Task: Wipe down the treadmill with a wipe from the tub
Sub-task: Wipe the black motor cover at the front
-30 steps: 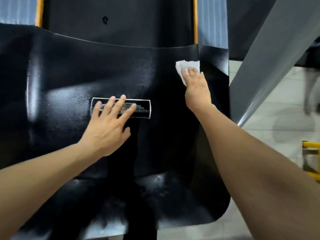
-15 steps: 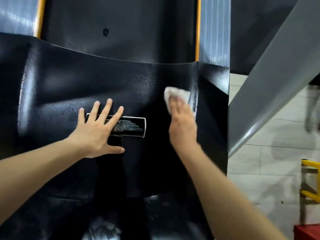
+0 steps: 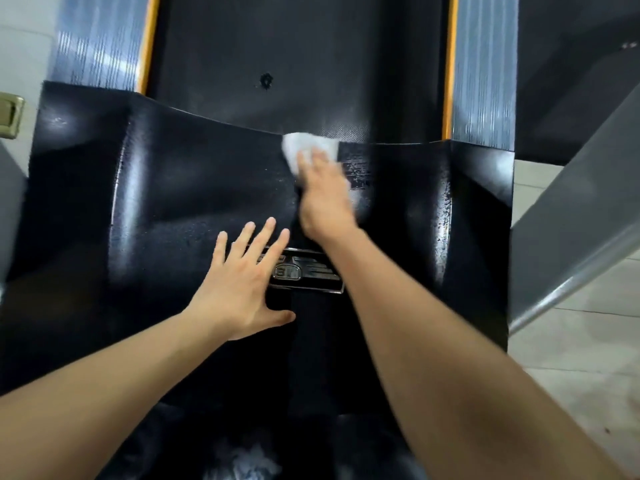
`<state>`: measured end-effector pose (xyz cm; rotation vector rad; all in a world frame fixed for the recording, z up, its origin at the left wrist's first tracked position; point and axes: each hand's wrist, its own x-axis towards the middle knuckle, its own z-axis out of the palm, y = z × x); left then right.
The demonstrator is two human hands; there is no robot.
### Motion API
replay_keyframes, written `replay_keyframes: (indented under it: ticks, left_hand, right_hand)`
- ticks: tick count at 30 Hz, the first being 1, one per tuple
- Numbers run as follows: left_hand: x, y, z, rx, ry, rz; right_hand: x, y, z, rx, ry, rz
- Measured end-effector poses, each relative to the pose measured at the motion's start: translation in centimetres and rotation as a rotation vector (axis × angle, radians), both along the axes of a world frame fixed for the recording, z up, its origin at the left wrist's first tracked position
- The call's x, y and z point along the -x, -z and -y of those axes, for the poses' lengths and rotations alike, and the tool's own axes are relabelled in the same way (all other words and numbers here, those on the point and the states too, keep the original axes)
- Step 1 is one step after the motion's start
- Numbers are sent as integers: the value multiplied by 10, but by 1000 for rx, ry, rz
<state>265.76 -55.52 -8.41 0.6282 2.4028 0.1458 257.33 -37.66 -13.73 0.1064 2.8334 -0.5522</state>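
Glossy black hood (image 3: 166, 209) (wet streaks); grey tiled floor (image 3: 571, 341)

Badge lettering on the treadmill hood defies reading

The chrome emblem plate (image 3: 308, 270) on the black motor cover (image 3: 166, 202) carries blurred characters; nothing else bears legible text.

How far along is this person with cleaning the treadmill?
Partway, it seems. Done: a wet streaky patch shows on the glossy black motor cover beside the wiping hand. In hand: the right hand presses the white wipe near the cover's top edge; the left hand rests flat. Left: the cover's left part looks dry, as does the dark belt.
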Motion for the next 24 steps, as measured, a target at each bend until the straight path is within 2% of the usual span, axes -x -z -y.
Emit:
replay_keyframes:
  ticks: [3,5,8,10,12,14,16,18,21,23,24]
  left_hand:
    - [-9,-2,30,18,-51,-75]
    - [-21,-8,55,78,-100,-102]
    - [-37,-17,85,99,-84,-115]
    - [-44,-20,100,103,-69,-128]
    - [-50,-21,111,108,-56,-114]
    - [-53,-21,117,101,-47,-102]
    - [-53,-20,118,95,-37,-99]
    - [-53,-19,118,96,-40,-92]
    - [-53,-16,119,84,-48,-91]
    - [-53,-16,119,79,-54,-87]
    - [-53,-16,119,77,-59,-83]
  right_hand:
    - [-8,-7,67,124,-309,-37]
    - [-13,2,66,172,-332,-24]
    - [-32,6,14,147,-51,-118]
    - [-48,5,-41,113,255,-133]
    - [-62,-4,-80,-16,495,-101]
    - [-68,-7,-77,-96,590,-80]
    - [-66,-9,-35,4,617,-106]
    - [-63,-14,29,112,571,-129]
    - [-64,-30,130,141,188,-90]
    - [-72,-33,154,155,-49,-26]
    - [-73,-30,147,121,-92,-35]
